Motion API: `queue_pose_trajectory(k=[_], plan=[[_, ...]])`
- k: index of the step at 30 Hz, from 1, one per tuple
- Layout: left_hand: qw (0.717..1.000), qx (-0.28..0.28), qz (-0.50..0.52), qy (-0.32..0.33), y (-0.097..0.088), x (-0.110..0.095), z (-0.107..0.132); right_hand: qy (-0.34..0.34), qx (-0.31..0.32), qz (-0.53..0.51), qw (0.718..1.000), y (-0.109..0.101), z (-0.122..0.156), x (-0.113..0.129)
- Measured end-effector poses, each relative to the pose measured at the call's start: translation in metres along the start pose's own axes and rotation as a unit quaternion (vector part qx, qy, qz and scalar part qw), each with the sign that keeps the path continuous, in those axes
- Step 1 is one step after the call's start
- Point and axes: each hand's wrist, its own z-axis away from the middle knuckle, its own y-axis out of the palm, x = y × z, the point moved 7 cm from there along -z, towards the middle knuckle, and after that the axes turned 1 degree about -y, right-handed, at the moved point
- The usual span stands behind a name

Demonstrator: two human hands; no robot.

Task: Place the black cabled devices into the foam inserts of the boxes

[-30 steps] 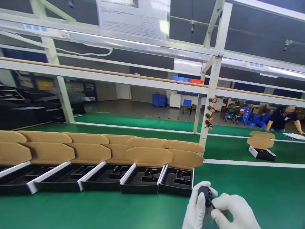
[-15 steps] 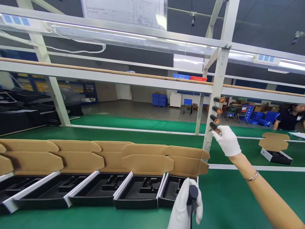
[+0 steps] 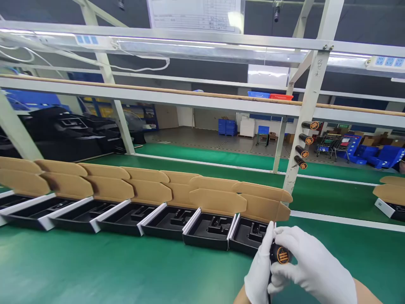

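Observation:
Both gloved hands are close together at the lower right, over the green bench top. My left hand point(image 3: 261, 270) and my right hand point(image 3: 311, 264) wrap a black cylindrical grip point(image 3: 282, 255) with a round orange emblem on its end, and a thin dark cord hangs below it. My fingertips nearly touch the front corner of the nearest open black box point(image 3: 248, 236). That box has a moulded black foam insert and a kraft card lid point(image 3: 264, 207) standing up behind it. Several matching black cylinders point(image 3: 303, 145) with orange ends stick out from a white upright post point(image 3: 308, 109).
A row of open black boxes point(image 3: 167, 223) with raised kraft lids runs left along the green bench point(image 3: 95, 261). Another open box point(image 3: 389, 207) sits at the right edge. White frame rails point(image 3: 152, 95) cross above, and a person's arm point(image 3: 402, 166) barely shows far right.
My right hand has come back down from the post to the black grip, and both hands now hold it. The view has shifted, so the boxes sit higher and further left.

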Motion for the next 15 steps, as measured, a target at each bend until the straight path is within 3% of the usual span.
queue_pose_trajectory(k=[3, 5, 9, 12, 15], plan=[[0.999, 0.012, -0.046, -0.011, 0.004, -0.001, 0.011, -0.016, 0.002, 0.001, 1.0, 0.0, 0.004, 0.001], [0.991, 0.015, -0.128, 0.031, 0.006, -0.008, 0.021, -0.025, -0.004, 0.044, 0.999, 0.0, 0.006, 0.002], [0.945, -0.042, -0.298, 0.129, 0.004, -0.029, 0.047, -0.085, -0.061, 0.157, 0.982, -0.004, 0.008, 0.012], [0.956, -0.018, -0.269, 0.117, -0.006, -0.037, 0.048, -0.126, -0.113, 0.101, 0.98, -0.015, 0.011, 0.02], [0.974, 0.019, -0.212, 0.077, -0.032, -0.03, 0.026, -0.164, -0.167, 0.061, 0.97, -0.029, 0.018, 0.028]])
